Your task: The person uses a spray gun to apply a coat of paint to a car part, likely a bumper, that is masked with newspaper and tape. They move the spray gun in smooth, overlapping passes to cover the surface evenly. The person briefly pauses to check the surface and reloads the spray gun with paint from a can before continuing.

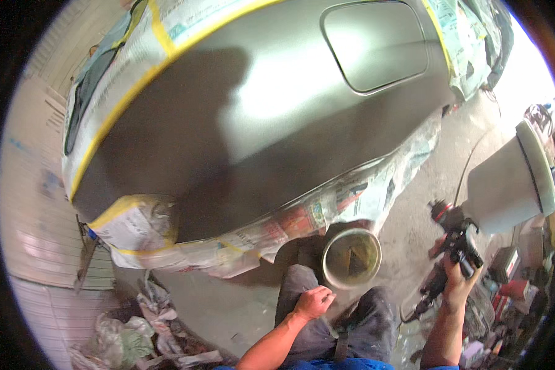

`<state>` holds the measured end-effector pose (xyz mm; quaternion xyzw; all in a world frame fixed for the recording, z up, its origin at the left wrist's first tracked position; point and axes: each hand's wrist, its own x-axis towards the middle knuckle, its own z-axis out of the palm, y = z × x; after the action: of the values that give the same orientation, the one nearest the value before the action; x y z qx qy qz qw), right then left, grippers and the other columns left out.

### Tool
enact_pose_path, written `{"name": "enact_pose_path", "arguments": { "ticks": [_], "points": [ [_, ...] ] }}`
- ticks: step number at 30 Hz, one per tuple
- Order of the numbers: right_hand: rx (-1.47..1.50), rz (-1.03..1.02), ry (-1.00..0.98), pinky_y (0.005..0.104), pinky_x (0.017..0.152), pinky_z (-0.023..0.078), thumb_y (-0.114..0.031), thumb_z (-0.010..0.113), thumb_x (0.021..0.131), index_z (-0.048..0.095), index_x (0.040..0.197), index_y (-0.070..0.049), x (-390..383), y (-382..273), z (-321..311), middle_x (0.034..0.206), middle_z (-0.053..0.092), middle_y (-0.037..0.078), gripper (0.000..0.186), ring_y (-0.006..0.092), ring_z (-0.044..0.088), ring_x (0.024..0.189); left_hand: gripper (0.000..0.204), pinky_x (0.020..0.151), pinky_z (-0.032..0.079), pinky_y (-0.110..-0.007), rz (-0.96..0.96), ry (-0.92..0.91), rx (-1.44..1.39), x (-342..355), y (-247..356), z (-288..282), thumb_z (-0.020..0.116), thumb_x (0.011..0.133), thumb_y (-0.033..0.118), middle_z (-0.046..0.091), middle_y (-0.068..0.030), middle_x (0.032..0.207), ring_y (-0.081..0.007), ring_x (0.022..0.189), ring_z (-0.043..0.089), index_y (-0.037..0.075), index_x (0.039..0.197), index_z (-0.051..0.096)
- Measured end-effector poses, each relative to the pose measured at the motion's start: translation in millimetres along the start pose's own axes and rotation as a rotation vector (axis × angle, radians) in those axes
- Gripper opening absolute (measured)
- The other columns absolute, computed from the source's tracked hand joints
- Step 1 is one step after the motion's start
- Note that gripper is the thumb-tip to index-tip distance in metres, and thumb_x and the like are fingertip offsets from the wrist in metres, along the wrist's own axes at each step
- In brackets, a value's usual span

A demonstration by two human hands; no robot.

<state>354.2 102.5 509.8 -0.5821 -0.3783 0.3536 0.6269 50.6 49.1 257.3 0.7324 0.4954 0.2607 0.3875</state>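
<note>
My right hand [460,282] grips a black spray gun [455,234] by its handle, out to the right and apart from the car. A large whitish paint cup [505,179] tops the gun. My left hand [315,301] rests on my left knee, its fingers curled in and nothing visible in them. In front of me is a car body panel [327,117] in glossy grey, with a rounded-square fuel flap [376,46] and the shadow of a person across it. Newspaper [296,223] and yellow tape [120,112] mask its edges.
A round bucket [327,245] stands on the floor just beyond my knees. Crumpled plastic and paper [129,336] lie at lower left, beside a corrugated wall [49,246]. Cans, boxes and tools [505,265] crowd the right side. A hose [468,157] runs along the floor.
</note>
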Motion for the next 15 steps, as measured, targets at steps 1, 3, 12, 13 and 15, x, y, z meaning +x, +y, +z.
{"name": "enact_pose_path", "arguments": {
  "ticks": [1,3,12,13,15],
  "points": [
    [-0.036,0.022,0.054,0.0244,0.051,0.053,-0.011,0.065,0.090,0.068,0.108,0.004,1,-8,-2,0.091,0.072,0.011,0.023,0.0144,0.068,0.073,0.016,0.071,0.055,-0.043,-0.057,-0.003,0.005,-21,12,-12,0.068,0.091,0.019,0.069,-0.0151,0.088,-0.0358,0.082,0.068,0.003,0.089,0.068],
    [-0.049,-0.053,0.067,0.0243,0.053,0.053,-0.008,0.063,0.091,0.068,0.109,0.003,-3,-12,2,0.091,0.072,0.008,0.022,0.0142,0.068,0.079,0.015,0.074,0.056,-0.041,-0.181,-0.049,0.009,-72,39,-42,0.068,0.091,0.018,0.071,-0.0140,0.091,-0.0341,0.084,0.069,0.004,0.089,0.068],
    [0.228,0.470,-0.413,0.0388,0.092,0.048,-0.017,0.082,0.072,0.055,0.129,-0.001,-118,-37,62,0.126,0.059,0.016,0.065,0.0248,0.059,0.111,0.017,0.078,0.055,-0.040,-0.453,-0.328,0.076,-200,98,-139,0.067,0.092,0.020,0.071,-0.0131,0.092,-0.0339,0.088,0.069,0.003,0.091,0.070],
    [0.112,0.459,-0.350,0.0357,0.081,0.051,-0.012,0.077,0.076,0.060,0.119,0.000,-113,-42,62,0.113,0.063,0.014,0.048,0.0219,0.062,0.099,0.017,0.077,0.055,-0.040,-0.474,-0.352,0.032,-209,97,-148,0.067,0.092,0.020,0.071,-0.0134,0.092,-0.0342,0.087,0.069,0.003,0.092,0.070],
    [-0.014,0.387,-0.057,0.0294,0.061,0.056,-0.002,0.065,0.084,0.069,0.100,0.002,-98,-51,60,0.088,0.072,0.012,0.017,0.0163,0.069,0.076,0.019,0.076,0.055,-0.040,-0.423,-0.343,-0.014,-226,88,-163,0.067,0.093,0.022,0.070,-0.0142,0.094,-0.0349,0.088,0.069,0.002,0.092,0.070]
  ]
}}
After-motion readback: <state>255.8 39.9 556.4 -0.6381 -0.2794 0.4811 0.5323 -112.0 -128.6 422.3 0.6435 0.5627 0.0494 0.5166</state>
